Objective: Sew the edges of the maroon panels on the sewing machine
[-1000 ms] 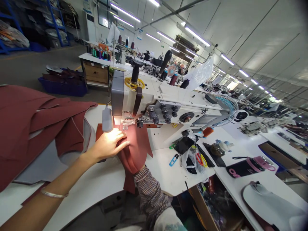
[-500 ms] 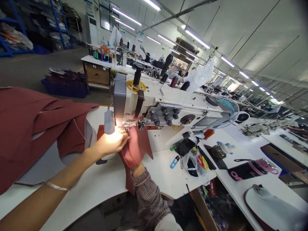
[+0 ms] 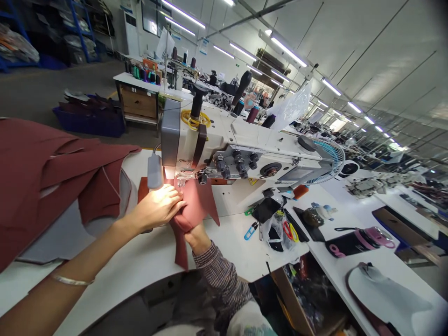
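Note:
A reddish-brown piece of material [image 3: 200, 201], cloth or leather, lies under the presser foot [image 3: 181, 181] of a white sewing machine [image 3: 227, 144]. My left hand [image 3: 159, 205] presses on its left edge just in front of the foot, fingers close together and gripping the material, lit by the machine lamp. At the near edge, my right hand [image 3: 197, 239] holds a folded part of the same piece; its fingertips are hidden beneath the fold. A narrow strip [image 3: 180, 247] of the material hangs toward the table's front edge.
Stacked reddish-brown panels [image 3: 63, 186] with grey backing cover the left side. To the right lie a blue thread snipper [image 3: 251, 231], scissors [image 3: 290, 231] and a plastic bag. A black-and-pink bottle [image 3: 360, 241] and a grey panel [image 3: 385, 294] rest on the adjoining table.
Both hands have drawn slightly back from the needle area, and the raised fold lies flatter. More of my right hand shows. The whole view has shifted a little.

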Demonstrator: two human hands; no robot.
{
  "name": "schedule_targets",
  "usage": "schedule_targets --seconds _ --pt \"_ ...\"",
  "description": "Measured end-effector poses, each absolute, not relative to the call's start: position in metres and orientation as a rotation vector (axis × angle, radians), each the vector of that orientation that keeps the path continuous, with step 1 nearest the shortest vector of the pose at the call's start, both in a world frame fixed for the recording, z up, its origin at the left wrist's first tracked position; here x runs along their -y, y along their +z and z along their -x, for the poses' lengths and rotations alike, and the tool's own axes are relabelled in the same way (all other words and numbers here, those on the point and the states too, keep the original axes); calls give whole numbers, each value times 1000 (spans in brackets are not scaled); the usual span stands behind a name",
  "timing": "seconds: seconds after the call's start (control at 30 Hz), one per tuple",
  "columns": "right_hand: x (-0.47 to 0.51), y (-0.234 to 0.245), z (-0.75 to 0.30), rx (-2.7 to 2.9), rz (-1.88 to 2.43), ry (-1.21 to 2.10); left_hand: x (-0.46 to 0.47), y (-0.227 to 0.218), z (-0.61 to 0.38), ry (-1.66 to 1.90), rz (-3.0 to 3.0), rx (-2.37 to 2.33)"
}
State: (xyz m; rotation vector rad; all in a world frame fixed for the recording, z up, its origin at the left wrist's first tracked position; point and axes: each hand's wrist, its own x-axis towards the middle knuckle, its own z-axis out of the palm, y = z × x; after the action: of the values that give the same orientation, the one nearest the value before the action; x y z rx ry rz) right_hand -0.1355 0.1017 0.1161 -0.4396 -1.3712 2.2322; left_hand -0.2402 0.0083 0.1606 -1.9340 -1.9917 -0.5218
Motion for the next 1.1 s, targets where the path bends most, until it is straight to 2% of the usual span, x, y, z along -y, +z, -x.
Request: schedule_targets --seconds 0.17,0.37,0.67,0.87,1.1 --pt "-102 130 130 1036 254 2484 -7 160 246 -560 1946 1996" --pt "-113 132 125 969 426 2540 -6 161 243 -587 1933 2018" --pt "-125 133 128 1076 648 2452 -7 163 234 -688 1832 2017" --pt "-124 136 126 1117 513 2500 -8 157 233 -577 1806 2004" --pt "-121 129 133 1134 551 2431 -8 148 243 -559 1792 1976"
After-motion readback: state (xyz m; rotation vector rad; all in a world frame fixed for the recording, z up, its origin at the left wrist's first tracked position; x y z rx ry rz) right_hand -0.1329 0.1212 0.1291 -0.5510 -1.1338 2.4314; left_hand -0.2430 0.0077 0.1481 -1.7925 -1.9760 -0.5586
